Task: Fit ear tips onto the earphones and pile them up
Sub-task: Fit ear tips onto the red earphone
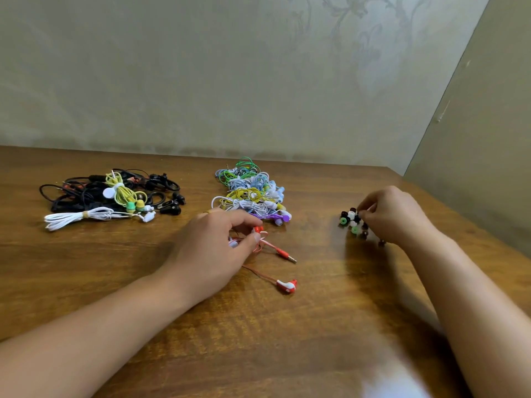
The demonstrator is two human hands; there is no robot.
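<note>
A red and white earphone set lies at the table's middle. My left hand point(218, 242) pinches one of its earbuds point(258, 229) between thumb and fingers. The other earbud point(287, 285) lies loose nearer me, and the plug point(288, 257) lies to the right. At the right sits a small heap of loose ear tips point(352, 221) in black, white and green. My right hand point(393, 215) reaches into that heap with its fingertips pinching at a tip; the exact tip is hidden by the fingers.
A pile of mostly black earphones point(112, 196), with a yellow and a white set on it, lies at the back left. A pile of coloured earphones point(253, 191) lies at the back centre. The wooden table point(287, 340) meets a wall behind and to the right.
</note>
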